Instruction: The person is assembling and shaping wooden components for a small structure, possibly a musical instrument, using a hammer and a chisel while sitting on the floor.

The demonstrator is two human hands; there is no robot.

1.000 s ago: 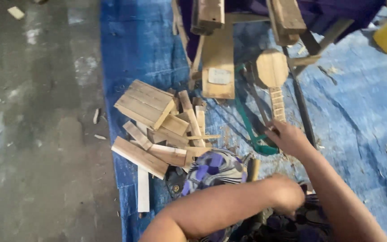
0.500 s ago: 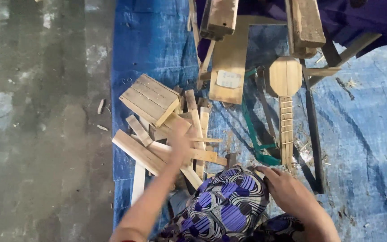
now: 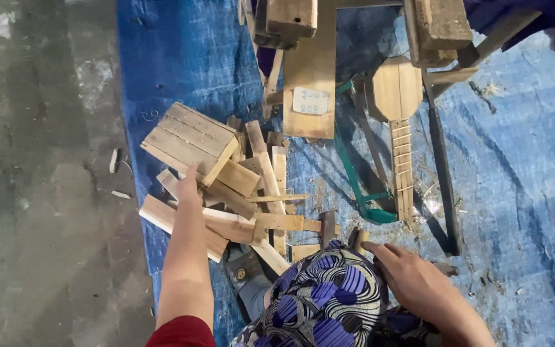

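A: Biggest first. Blue tarp [image 3: 502, 193] spread over the concrete floor [image 3: 40, 193]; everything sits on it.

B: Then?

A: Wooden bench frame [image 3: 309, 71] at the far side, long board leaning down from it. Green-framed saw [image 3: 354, 180] lies right of centre, and just right of that a small unfinished wooden guitar body with fretted neck [image 3: 396, 109].

B: The hands?

A: Left hand [image 3: 187, 186] reaches far-left into the pile of wood offcuts [image 3: 239, 193], fingers stretched out flat, touching a slat beside the slatted wooden block [image 3: 191, 138], gripping nothing that I can see. Right hand [image 3: 419, 283] is near-right, fingers loosely spread and resting by the patterned purple fabric [image 3: 325, 295] over the person's knee, next to a short wood stub. Holding nothing.

B: Risks?

A: The pile is loosely stacked, so pulling one slat could likely slide the others off the tarp. Rough cut edges, so splinters are possible. The saw blade is near the right hand; a careless sweep could catch it.
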